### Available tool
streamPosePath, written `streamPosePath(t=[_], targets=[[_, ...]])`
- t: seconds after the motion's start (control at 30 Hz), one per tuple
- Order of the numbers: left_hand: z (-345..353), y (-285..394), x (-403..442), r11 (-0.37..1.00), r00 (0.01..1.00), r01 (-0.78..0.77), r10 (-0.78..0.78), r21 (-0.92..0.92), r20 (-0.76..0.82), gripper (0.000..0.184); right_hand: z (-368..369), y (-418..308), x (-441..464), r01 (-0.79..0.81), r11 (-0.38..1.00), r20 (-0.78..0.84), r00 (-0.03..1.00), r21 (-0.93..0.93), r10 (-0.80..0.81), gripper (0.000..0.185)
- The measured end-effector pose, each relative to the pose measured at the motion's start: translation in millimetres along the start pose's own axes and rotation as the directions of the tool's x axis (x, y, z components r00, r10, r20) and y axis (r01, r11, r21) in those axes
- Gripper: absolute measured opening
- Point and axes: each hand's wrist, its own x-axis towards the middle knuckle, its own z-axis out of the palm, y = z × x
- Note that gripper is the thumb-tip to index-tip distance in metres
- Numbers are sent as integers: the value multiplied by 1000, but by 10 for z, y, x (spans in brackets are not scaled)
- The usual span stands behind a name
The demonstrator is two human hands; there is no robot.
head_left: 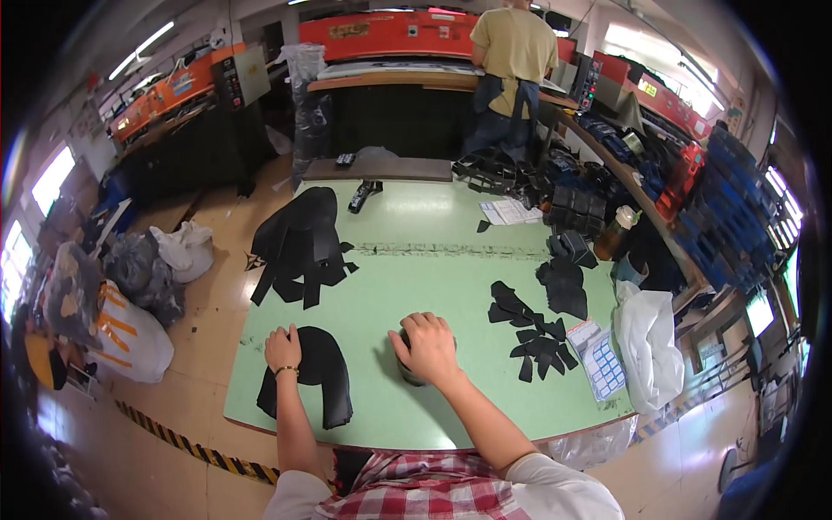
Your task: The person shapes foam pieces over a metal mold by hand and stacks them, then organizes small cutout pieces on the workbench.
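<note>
On the left of the green table lies a black curved piece (328,373), like an arch. My left hand (283,351) rests on its upper left edge with the fingers together; whether it pinches the piece cannot be made out. Near the middle, my right hand (426,348) is wrapped over the top of a dark round object (411,376), mostly hidden under the palm. Farther back on the left is a pile of black cut pieces (303,243). Small black pieces (542,351) lie scattered to the right of my right hand.
The green table (433,286) has printed sheets (598,360), a white plastic bag (650,347) and a bottle (617,232) along its right side. A black tool (360,198) lies at the back. Beyond, a person (515,69) stands at a red machine (381,35).
</note>
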Motion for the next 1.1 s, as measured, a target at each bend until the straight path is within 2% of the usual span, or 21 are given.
streamPosePath(t=[0.23, 0.33, 0.37, 0.43, 0.53, 0.6, 0.63, 0.67, 0.7, 0.73, 0.77, 0.8, 0.87, 0.93, 1.03, 1.1], targets=[[-4, 4, 2, 1000, 1000, 5, -5, -6, -1, 48, 28, -1, -1, 8, 1000, -35, 999, 23, -7, 25], [32, -35, 49, 999, 997, 21, -19, -27, 74, 46, 19, 8, 7, -5, 1000, -28, 1000, 25, 6, 25], [88, -81, 64, 994, 994, -55, 46, -90, -96, 45, 20, -5, 3, -3, 999, -22, 1000, 34, 3, 25], [-44, -91, 5, 945, 894, -239, 125, -222, -431, 42, 5, -24, -5, -11, 999, -20, 1000, 44, 11, 25], [-699, 18, -576, 903, 791, -384, 214, -194, -573, 36, 4, -10, 4, -24, 999, 23, 999, 29, 24, 24], [-387, -418, -1278, 786, 719, -588, 399, -191, -569, 30, 27, -8, 17, -25, 1000, 65, 998, 10, 24, 24], [-490, -479, -1793, 749, 704, -645, 504, -153, -500, 24, 47, -6, 11, -20, 1000, 61, 998, 9, 19, 24], [-580, -611, -2209, 767, 822, -567, 546, -300, -159, 18, 49, -6, 18, -22, 1000, 84, 996, 7, 22, 25], [-227, -1019, -2681, 683, 670, -730, 720, 16, -179, 24, 25, -34, 18, -30, 999, 71, 997, 10, 30, 25], [-216, -1135, -3025, 893, 897, -406, 430, -194, 105, 27, 44, -56, 17, -17, 1000, 63, 998, 14, 16, 25], [-198, -1253, -3363, 982, 929, 25, 48, -190, 366, 29, 53, -51, 15, -13, 1000, 49, 999, 8, 13, 25], [-185, -1383, -3607, 943, 842, 311, -215, -119, 496, 29, 58, -40, 22, -18, 1000, 29, 999, -8, 19, 25], [-268, -1586, -3899, 870, 715, 492, -378, -39, 589, 29, 70, -35, 38, -7, 1000, 34, 999, -3, 7, 25], [-390, -1726, -4011, 810, 632, 587, -465, 10, 620, 29, 50, -21, 11, -5, 1000, 66, 998, -10, 5, 25], [-478, -1783, -3934, 761, 582, 648, -511, 19, 632, 29, 29, -3, 40, 4, 1000, 89, 996, -8, -3, 25], [-518, -1774, -3763, 754, 579, 656, -516, 15, 631, 29, 44, 16, 39, 23, 1000, 36, 999, 7, -23, 25]])
